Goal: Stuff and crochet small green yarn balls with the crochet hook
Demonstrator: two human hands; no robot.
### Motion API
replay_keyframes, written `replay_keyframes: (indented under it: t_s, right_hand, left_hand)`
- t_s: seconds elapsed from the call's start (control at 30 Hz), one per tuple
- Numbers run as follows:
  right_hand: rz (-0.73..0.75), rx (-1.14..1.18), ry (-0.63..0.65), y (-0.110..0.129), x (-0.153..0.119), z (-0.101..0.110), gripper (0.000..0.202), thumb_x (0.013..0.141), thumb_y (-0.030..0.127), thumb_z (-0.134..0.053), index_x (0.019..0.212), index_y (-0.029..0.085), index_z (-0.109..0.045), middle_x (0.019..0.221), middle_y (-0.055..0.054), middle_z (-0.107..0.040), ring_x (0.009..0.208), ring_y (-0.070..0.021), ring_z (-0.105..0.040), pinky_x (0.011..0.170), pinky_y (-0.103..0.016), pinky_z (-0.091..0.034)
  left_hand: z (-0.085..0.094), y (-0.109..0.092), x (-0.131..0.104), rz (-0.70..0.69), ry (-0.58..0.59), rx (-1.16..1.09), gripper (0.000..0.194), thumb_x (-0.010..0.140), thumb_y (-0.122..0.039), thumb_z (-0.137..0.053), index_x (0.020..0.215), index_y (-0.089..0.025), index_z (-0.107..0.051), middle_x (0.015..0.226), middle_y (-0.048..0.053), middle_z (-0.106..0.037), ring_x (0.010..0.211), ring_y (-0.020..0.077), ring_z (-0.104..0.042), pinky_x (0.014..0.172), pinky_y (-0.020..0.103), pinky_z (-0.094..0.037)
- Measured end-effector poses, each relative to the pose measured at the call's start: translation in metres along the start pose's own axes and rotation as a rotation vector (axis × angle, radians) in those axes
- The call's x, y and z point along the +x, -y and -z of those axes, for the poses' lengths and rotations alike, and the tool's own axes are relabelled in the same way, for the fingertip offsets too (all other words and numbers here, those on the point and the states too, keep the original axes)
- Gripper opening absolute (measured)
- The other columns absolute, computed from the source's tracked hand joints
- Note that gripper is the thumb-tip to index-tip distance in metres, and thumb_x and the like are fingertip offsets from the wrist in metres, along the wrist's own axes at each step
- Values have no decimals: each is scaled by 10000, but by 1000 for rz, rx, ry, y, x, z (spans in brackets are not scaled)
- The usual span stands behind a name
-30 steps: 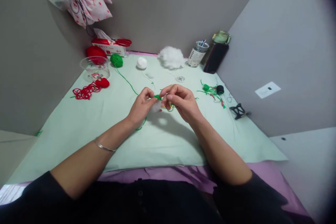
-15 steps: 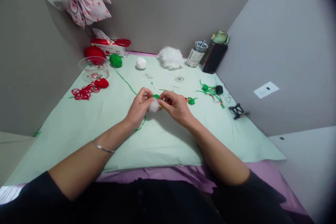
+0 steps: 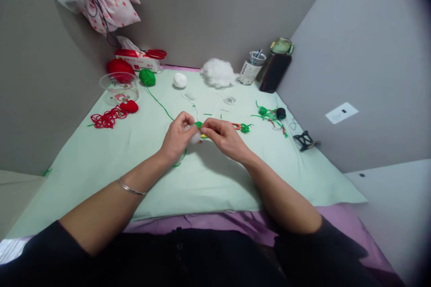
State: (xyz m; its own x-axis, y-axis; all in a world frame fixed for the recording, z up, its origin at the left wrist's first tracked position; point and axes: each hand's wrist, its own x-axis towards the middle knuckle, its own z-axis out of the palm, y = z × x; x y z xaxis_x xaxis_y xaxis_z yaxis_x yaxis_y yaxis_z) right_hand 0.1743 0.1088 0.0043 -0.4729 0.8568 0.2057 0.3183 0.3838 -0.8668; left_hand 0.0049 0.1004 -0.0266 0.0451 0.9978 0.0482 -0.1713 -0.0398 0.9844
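Observation:
Between my two hands is a small green crocheted piece (image 3: 198, 124), pinched from both sides. My left hand (image 3: 178, 136) has its fingers closed on the left edge. My right hand (image 3: 220, 134) pinches the right edge with thumb and forefinger. Just below the piece, partly behind my left thumb, lies a tuft of white stuffing (image 3: 194, 137). Something yellow shows under my right fingertips, too small to name. A green strand (image 3: 161, 104) runs from the green yarn ball (image 3: 147, 77) toward my left hand. A white strand leads from the white yarn ball (image 3: 180, 80) to the piece.
Stuffing (image 3: 218, 73) is heaped at the back, beside a pencil can (image 3: 251, 69) and a dark phone (image 3: 275, 73). At left are a clear tub (image 3: 119, 89), tangled red yarn (image 3: 104, 119) and a tissue box (image 3: 138, 60) with red scissors (image 3: 156, 54). Green scraps (image 3: 269, 114) lie right.
My right hand has shifted slightly left, closer to my left fingertips. Less of the green piece and of the white tuft shows now. The view has moved a little.

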Motion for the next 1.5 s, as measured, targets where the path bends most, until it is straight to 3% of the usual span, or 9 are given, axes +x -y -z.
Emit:
replay_keyframes:
  t_s: [0.17, 0.33, 0.5, 0.7, 0.83, 1.0, 1.1, 1.3, 1.5]
  right_hand:
    - [36, -27, 1, -1, 0, -5, 200, 953, 278, -555, 772, 193, -571, 627, 55, -467, 585, -108, -358, 580, -282, -266]
    - [-96, 17, -122, -13, 6, -3, 312, 915, 425, -632, 720, 192, -564, 595, 57, -437, 576, -105, -329, 563, -285, -241]
    - [-114, 97, -155, -19, 7, 2, 356, 879, 510, -645, 737, 189, -587, 607, 51, -401, 584, -110, -312, 562, -293, -220]
    - [-104, 145, -114, -15, 6, 0, 408, 877, 571, -632, 728, 193, -586, 629, 32, -437, 601, -121, -351, 579, -293, -253]
    - [-95, 169, -92, -14, 6, 1, 389, 891, 549, -621, 744, 190, -592, 646, 28, -465, 612, -123, -374, 592, -292, -273]
    - [-106, 204, -43, -12, 6, 0, 345, 900, 503, -606, 762, 187, -581, 638, 43, -450, 601, -116, -358, 584, -286, -269]
    - [-81, 119, -67, -8, 4, -6, 277, 921, 408, -571, 747, 192, -557, 631, 48, -444, 595, -115, -362, 585, -285, -272]
    - [-21, -55, -86, -3, -1, -18, 194, 918, 284, -550, 743, 199, -559, 583, 57, -482, 553, -108, -354, 576, -282, -266]
    - [-135, -19, -157, -5, 4, -13, 182, 814, 249, -604, 645, 200, -557, 545, 53, -477, 550, -105, -353, 542, -274, -237]
  left_hand:
    - [-3, 0, 1, 29, -15, -10, 246, 775, -267, -709, 850, -224, -478, 675, -71, -535, 498, 105, -561, 499, 246, -509]
    - [-2, -2, 0, 12, -3, -65, 252, 774, -288, -760, 877, -212, -543, 840, -31, -575, 703, 111, -582, 642, 237, -563]
    - [6, -7, 1, 23, 84, -147, 264, 903, -447, -666, 987, -199, -700, 1075, 48, -666, 925, 169, -631, 767, 267, -570]
    - [5, -7, 2, 89, 47, -178, 284, 743, -286, -829, 977, -200, -692, 945, 9, -645, 838, 135, -602, 697, 222, -510]
    - [0, -3, 1, 117, 65, -183, 286, 722, -271, -818, 945, -171, -669, 863, 9, -647, 770, 124, -597, 685, 227, -489]
    - [-2, 2, 0, 33, 46, -142, 276, 756, -260, -775, 972, -205, -612, 799, -30, -648, 659, 100, -567, 614, 220, -441]
    - [-2, 2, 1, -22, 12, -98, 291, 764, -240, -740, 1017, -212, -599, 742, -45, -657, 589, 97, -563, 587, 228, -434]
    - [-1, -3, 1, -41, -32, 3, 153, 782, -224, -684, 872, -210, -561, 595, -57, -625, 491, 122, -577, 518, 248, -432]
    - [-5, -6, -6, -56, -11, 25, 143, 840, -235, -674, 890, -217, -542, 692, -43, -671, 580, 129, -652, 630, 269, -513]
